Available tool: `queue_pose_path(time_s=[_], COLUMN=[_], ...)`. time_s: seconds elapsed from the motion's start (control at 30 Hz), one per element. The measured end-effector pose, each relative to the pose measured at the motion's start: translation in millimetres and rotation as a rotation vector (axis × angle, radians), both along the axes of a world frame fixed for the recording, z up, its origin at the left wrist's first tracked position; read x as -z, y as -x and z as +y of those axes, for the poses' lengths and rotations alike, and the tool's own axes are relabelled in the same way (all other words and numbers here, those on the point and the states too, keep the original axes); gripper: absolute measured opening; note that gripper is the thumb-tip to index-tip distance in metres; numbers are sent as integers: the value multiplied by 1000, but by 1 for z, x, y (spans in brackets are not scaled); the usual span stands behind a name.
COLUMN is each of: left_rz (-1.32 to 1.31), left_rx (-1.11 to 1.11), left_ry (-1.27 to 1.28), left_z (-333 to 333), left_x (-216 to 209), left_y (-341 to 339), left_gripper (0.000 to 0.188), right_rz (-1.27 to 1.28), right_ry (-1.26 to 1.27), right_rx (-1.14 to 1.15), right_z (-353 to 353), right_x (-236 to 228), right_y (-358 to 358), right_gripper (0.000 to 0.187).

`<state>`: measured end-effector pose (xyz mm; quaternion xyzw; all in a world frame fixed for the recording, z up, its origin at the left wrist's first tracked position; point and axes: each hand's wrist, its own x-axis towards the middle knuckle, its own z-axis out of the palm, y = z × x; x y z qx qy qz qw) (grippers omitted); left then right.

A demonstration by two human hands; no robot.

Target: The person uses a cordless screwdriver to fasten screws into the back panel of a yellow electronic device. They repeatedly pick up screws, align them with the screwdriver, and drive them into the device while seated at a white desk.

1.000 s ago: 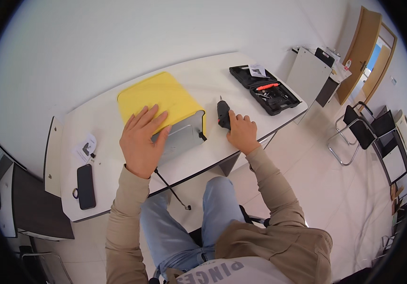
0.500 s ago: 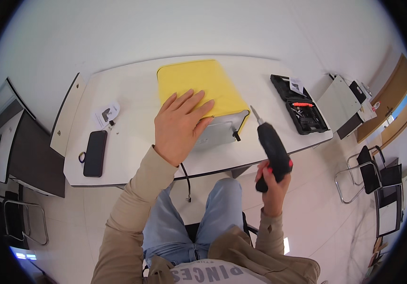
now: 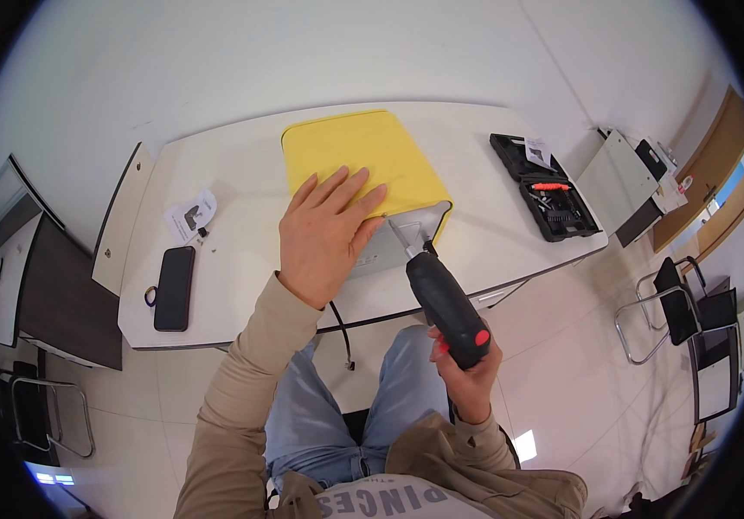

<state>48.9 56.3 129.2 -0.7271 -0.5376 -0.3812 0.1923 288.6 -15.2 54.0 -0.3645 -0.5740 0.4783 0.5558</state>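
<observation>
My left hand (image 3: pixel 327 233) lies flat on the near edge of a yellow-covered box-shaped device (image 3: pixel 363 156), fingers spread over the top. The device has a grey metal face (image 3: pixel 381 251) turned toward me, partly hidden by my wrist and the tool. In my right hand (image 3: pixel 469 370) is a black cordless screwdriver (image 3: pixel 445 303) with red parts, gripped by its handle. Its bit points at the upper edge of the grey face, close to my left fingertips; whether it touches a screw there I cannot tell. A black cable (image 3: pixel 342 333) hangs below the table edge.
A black phone (image 3: pixel 174 290) rests at the table's left, beside a small ring-shaped roll (image 3: pixel 150 296). Behind it lie a paper sheet (image 3: pixel 189 215) and small black parts (image 3: pixel 203 232). An open black tool case (image 3: pixel 554 203) with bits stands at the right of the white table (image 3: pixel 242 164).
My right hand has swung the screwdriver left, from beside the device to its grey face, bringing the bit near my left fingers. My left hand stays on the yellow cover.
</observation>
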Motion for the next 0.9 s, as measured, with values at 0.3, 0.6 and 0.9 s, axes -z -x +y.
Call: queue_pose_path(time_s=[0.3,0.6,0.9], left_rz=[-3,-13,-23], left_rx=[6,2,4], left_ry=[5,-8,-8], left_z=[-2,-1,-2], left_x=[-1,0,1], left_y=[1,-1,-1], left_gripper=[38,37,36], right_rz=[-59,-77,-111], right_ry=[-36,-38,-49], right_rx=[-4,34,38], right_z=[0,-2,-5], right_x=[-2,-5,-10], right_y=[6,8,10], right_gripper=[51,50,48])
